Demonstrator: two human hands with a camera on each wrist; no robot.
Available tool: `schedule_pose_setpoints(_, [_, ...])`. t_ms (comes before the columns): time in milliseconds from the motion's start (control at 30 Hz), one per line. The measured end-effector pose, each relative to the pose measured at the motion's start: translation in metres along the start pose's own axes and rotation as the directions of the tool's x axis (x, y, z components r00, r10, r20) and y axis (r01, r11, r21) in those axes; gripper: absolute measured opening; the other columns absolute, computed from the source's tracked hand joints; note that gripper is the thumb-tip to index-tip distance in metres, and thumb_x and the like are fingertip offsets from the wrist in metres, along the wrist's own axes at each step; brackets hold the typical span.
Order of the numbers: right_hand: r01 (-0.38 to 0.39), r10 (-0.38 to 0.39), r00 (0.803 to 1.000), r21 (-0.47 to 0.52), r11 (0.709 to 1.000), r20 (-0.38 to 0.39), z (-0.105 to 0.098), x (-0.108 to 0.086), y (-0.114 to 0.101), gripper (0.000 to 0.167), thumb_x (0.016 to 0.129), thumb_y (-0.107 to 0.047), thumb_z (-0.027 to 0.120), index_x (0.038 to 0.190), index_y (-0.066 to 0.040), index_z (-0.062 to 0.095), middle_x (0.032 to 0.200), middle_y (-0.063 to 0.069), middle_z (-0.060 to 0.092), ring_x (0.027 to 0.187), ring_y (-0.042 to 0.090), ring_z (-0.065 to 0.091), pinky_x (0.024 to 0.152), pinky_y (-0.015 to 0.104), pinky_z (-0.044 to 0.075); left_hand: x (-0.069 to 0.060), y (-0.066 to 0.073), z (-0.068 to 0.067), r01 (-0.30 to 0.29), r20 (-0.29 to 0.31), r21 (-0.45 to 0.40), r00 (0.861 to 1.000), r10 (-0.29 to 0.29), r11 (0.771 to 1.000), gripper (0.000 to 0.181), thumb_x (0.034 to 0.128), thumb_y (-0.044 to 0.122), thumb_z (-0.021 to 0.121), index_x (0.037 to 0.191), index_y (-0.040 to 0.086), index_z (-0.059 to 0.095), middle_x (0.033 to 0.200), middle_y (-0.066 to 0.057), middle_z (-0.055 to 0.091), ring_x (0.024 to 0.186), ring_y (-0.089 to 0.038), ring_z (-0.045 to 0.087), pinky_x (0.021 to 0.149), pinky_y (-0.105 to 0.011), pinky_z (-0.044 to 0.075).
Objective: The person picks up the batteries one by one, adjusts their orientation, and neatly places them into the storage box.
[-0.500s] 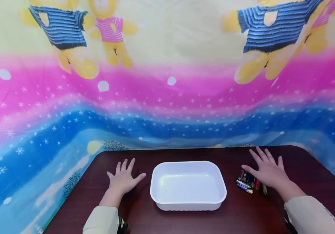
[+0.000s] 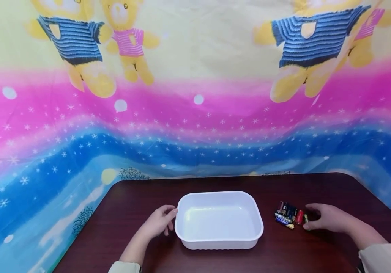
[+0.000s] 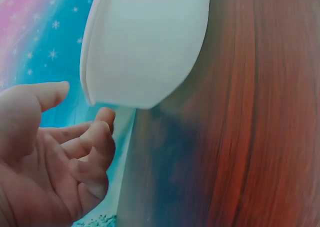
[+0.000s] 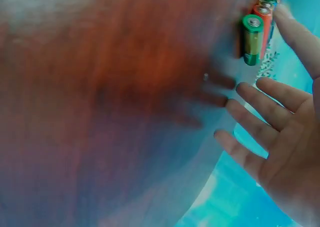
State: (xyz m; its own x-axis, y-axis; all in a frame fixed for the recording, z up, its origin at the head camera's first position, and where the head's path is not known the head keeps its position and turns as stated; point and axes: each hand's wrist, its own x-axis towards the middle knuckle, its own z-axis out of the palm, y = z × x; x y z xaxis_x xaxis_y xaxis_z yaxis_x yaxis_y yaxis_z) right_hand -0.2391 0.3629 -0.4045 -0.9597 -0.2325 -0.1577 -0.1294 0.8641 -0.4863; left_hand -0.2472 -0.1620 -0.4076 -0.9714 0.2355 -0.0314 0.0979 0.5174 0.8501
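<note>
White is the tray (image 2: 219, 245), standing on the bench (image 2: 277, 252); the batteries (image 2: 288, 212) lie together to its right, so the work seems hardly begun and nearly all is left. The left hand (image 2: 160, 221), loosely curled, holds nothing beside the tray; touching, I cannot tell. The right hand (image 2: 330, 218), fingers spread, grips nothing near the green battery (image 4: 253, 44).

Batteries (image 2: 289, 212) right of the tray (image 2: 219, 225)
</note>
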Motion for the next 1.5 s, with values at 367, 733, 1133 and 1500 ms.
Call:
schedule_pose_setpoints(367, [0.029, -0.036, 0.998, -0.114, 0.993, -0.056, 0.01, 0.003, 0.002, 0.073, 0.066, -0.039, 0.081, 0.115, 0.01, 0.055, 0.111, 0.027, 0.053, 0.104, 0.047, 0.048, 0.081, 0.057, 0.045, 0.001, 0.002, 0.009, 0.031, 0.084, -0.139, 0.996, -0.02, 0.99, 0.051, 0.0953, 0.02, 0.05, 0.134, -0.01, 0.036, 0.053, -0.005, 0.055, 0.04, -0.011, 0.052, 0.035, -0.022, 0.039])
schedule_pose_setpoints(733, [0.055, -0.062, 0.995, -0.098, 0.994, -0.073, 0.011, 0.002, 0.008, 0.052, 0.067, -0.036, 0.081, 0.102, -0.001, 0.063, 0.107, 0.019, 0.052, 0.099, 0.043, 0.048, 0.075, 0.052, 0.047, -0.001, 0.004, 0.015, 0.085, 0.09, -0.279, 0.994, -0.062, 0.956, 0.05, 0.0956, 0.019, 0.05, 0.135, -0.006, 0.034, 0.057, -0.007, 0.056, 0.044, -0.014, 0.056, 0.038, -0.021, 0.045])
schedule_pose_setpoints(1133, [0.037, -0.039, 0.995, -0.024, 0.999, -0.092, 0.006, 0.002, 0.013, 0.056, 0.067, -0.032, 0.081, 0.105, 0.003, 0.06, 0.101, 0.014, 0.058, 0.091, 0.031, 0.055, 0.069, 0.043, 0.05, 0.0, -0.001, 0.019, 0.114, 0.044, -0.35, 0.993, -0.106, 0.93, 0.049, 0.0942, 0.019, 0.052, 0.135, -0.003, 0.039, 0.06, -0.007, 0.055, 0.044, -0.011, 0.054, 0.039, -0.018, 0.044])
schedule_pose_setpoints(1500, [0.026, 0.045, 0.984, 0.394, 0.919, -0.17, -0.002, 0.002, 0.003, 0.068, 0.075, -0.005, 0.073, 0.128, 0.016, 0.036, 0.103, 0.023, 0.058, 0.083, 0.024, 0.062, 0.064, 0.033, 0.055, 0.0, -0.005, 0.02, 0.129, 0.046, -0.427, 0.992, -0.121, 0.895, 0.049, 0.0936, 0.021, 0.053, 0.135, -0.001, 0.04, 0.06, -0.006, 0.051, 0.043, -0.01, 0.053, 0.038, -0.015, 0.04])
